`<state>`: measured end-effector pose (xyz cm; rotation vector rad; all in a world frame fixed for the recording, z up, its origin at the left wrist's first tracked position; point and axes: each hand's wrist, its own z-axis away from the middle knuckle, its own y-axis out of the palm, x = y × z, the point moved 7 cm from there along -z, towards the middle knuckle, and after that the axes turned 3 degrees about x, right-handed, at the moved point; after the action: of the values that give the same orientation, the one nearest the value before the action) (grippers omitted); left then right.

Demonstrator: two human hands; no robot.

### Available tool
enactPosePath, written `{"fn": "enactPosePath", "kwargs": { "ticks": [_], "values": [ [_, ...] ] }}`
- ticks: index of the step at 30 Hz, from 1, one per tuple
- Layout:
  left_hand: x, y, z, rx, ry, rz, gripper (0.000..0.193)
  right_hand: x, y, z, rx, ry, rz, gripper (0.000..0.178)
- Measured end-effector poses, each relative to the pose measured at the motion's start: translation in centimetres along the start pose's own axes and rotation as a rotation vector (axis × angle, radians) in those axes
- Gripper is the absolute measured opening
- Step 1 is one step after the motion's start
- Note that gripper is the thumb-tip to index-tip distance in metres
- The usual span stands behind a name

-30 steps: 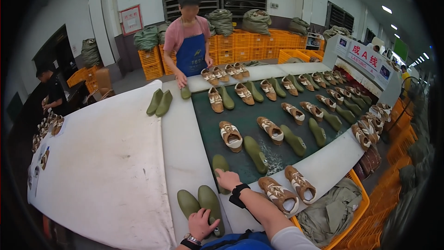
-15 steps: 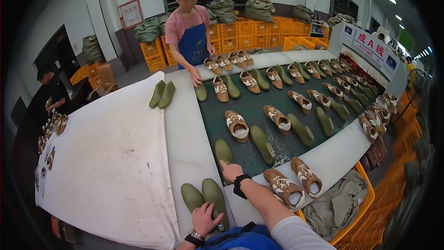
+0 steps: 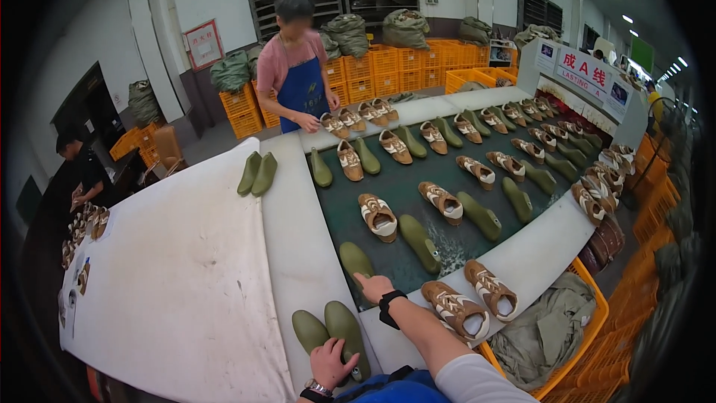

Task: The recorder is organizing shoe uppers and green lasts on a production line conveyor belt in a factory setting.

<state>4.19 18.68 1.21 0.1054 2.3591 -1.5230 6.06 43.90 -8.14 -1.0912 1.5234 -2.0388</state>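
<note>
The right hand (image 3: pixel 377 288) touched the near end of a far-pointing green last (image 3: pixel 354 258); the left hand (image 3: pixel 330 365) lay over paired lasts (image 3: pixel 344 324), grips unclear.

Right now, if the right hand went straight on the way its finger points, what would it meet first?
The right hand would first meet the green shoe form at its fingertip; contact seems likely already, though depth is unclear.
</note>
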Motion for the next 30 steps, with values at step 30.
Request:
{"fn": "enactPosePath", "kwargs": {
  "ticks": [30],
  "values": [
    [-2.6, -0.9, 0.2, 0.007, -0.078, 0.085, 0.043, -2.0, -3.5, 3.0, 0.305, 0.033, 0.21, 0.08]
  ]
}}
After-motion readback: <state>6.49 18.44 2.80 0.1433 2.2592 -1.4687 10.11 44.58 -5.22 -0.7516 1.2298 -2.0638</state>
